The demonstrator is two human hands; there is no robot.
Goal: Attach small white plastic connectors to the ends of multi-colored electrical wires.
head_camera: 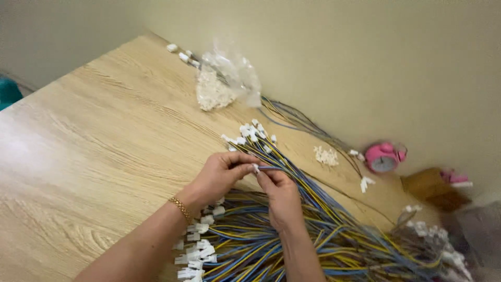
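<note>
My left hand (pixel 219 175) and my right hand (pixel 282 196) meet over a big bundle of blue and yellow wires (pixel 313 230) on a wooden table (pixel 94 146). Between the fingertips of both hands is a small white plastic connector (pixel 255 168) on the end of a blue wire. The left hand pinches the connector; the right hand pinches the wire just behind it. A gold bracelet (pixel 181 208) is on my left wrist. More white connectors (pixel 250 133) tip the wires beyond my hands, and others (pixel 195 250) lie near my left forearm.
A clear plastic bag of white connectors (pixel 222 83) lies at the table's far edge by the wall. A small heap of loose connectors (pixel 326 155) and a pink alarm clock (pixel 383 156) sit to the right. A brown box (pixel 433 188) lies further right.
</note>
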